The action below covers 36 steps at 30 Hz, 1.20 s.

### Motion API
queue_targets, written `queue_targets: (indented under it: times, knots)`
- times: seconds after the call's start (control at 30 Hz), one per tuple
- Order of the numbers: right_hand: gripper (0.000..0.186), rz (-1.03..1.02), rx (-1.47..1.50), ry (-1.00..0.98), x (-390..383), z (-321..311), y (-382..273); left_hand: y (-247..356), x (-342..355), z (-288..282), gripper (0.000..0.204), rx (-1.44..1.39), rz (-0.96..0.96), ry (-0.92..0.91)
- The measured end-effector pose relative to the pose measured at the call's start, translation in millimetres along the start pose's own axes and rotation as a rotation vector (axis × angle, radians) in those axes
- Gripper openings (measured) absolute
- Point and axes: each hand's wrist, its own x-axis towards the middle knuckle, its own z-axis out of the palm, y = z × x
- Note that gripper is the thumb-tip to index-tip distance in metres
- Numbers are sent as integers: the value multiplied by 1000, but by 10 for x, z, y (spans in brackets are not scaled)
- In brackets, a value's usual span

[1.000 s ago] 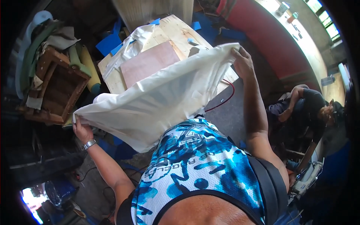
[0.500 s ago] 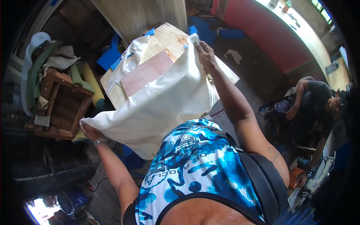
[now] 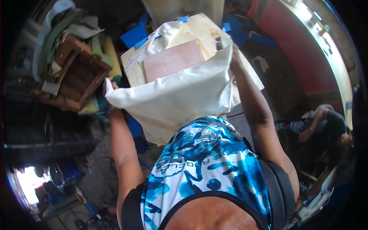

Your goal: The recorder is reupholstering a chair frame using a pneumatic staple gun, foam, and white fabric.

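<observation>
A sheet of white fabric [image 3: 180, 97] is stretched between my two hands and droops in the middle toward my body. My left hand [image 3: 112, 87] pinches its left corner, beside a brown wooden frame. My right hand [image 3: 234, 55] grips the other corner over the right part of a pale wooden tabletop [image 3: 201, 27]; the fabric partly hides its fingers. Flat on the tabletop lies a pinkish rectangular board [image 3: 172, 61], its near edge covered by the raised fabric. Crumpled white material [image 3: 166, 32] rests along the tabletop's far left side.
At the left stands the brown wooden frame [image 3: 78, 73], with green and yellow rolls [image 3: 100, 48] against it. Blue pieces [image 3: 134, 37] lie beyond the table. Another person [image 3: 326, 122] sits at the right, near a red wall [image 3: 295, 57] with a long pale counter above it.
My left hand has moved forward and inward with its fabric corner, so the fabric spans less width and hangs slacker. My right hand still holds its corner. The whole view has shifted.
</observation>
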Motion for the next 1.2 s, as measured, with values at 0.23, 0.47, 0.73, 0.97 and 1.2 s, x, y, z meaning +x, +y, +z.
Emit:
queue_targets:
  times: [0.23,0.47,0.73,0.97,1.2]
  knots:
    - [23,27,0,-79,-54,-60,-152,30,-19,126,41,120,-64,-16]
    - [25,77,-215,127,-157,-242,-394,268,-253,93,29,-59,-10,-137]
    - [26,73,-222,251,-303,-768,-576,383,-440,-73,27,380,131,171]
    - [20,-41,-366,360,-352,-734,-476,98,-493,284,31,934,608,73]
    - [19,-123,-561,354,-597,-599,-582,-77,-580,136,28,96,-156,122]
